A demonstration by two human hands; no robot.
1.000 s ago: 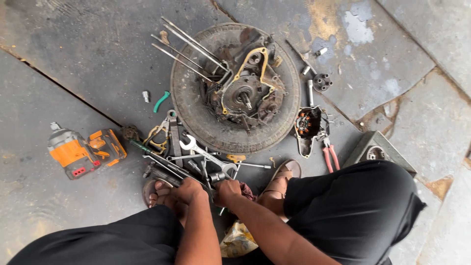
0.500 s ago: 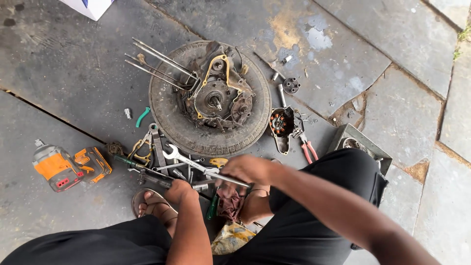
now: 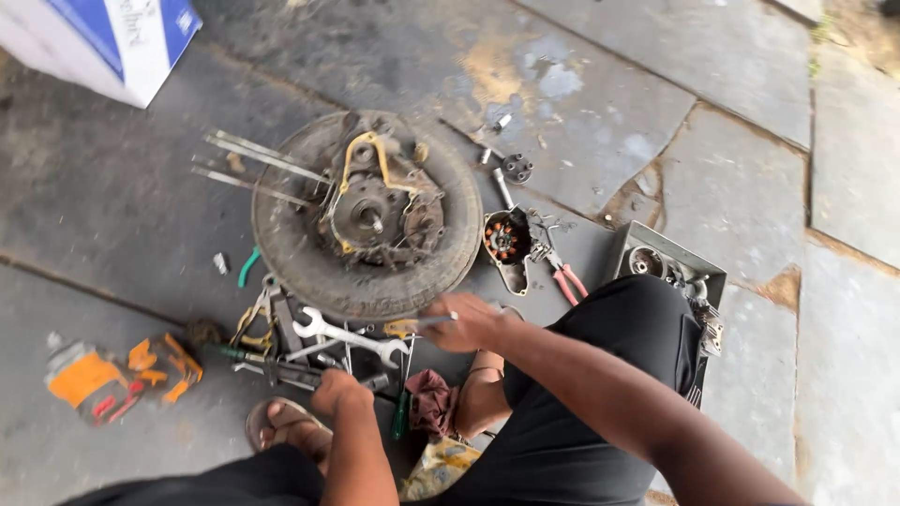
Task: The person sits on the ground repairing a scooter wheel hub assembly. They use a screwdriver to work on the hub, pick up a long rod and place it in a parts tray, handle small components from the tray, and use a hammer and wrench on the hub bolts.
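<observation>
My right hand (image 3: 466, 323) closed on thin metal tool (image 3: 424, 324), yellow-handled, held just below wheel (image 3: 366, 214). My left hand (image 3: 339, 392) fisted, knuckles down in tool pile (image 3: 309, 351) below wheel; what it grips, cannot tell. Spanner (image 3: 349, 336) on top of pile, between hands. Grey tray (image 3: 670, 267) right of wheel, behind my knee: holds round metal part and small bits, blurred. Stator cover (image 3: 507, 242) with copper coils and red pliers (image 3: 560, 272) lie between wheel and tray. Cardboard box (image 3: 108, 37) far upper left of wheel, contents unseen.
</observation>
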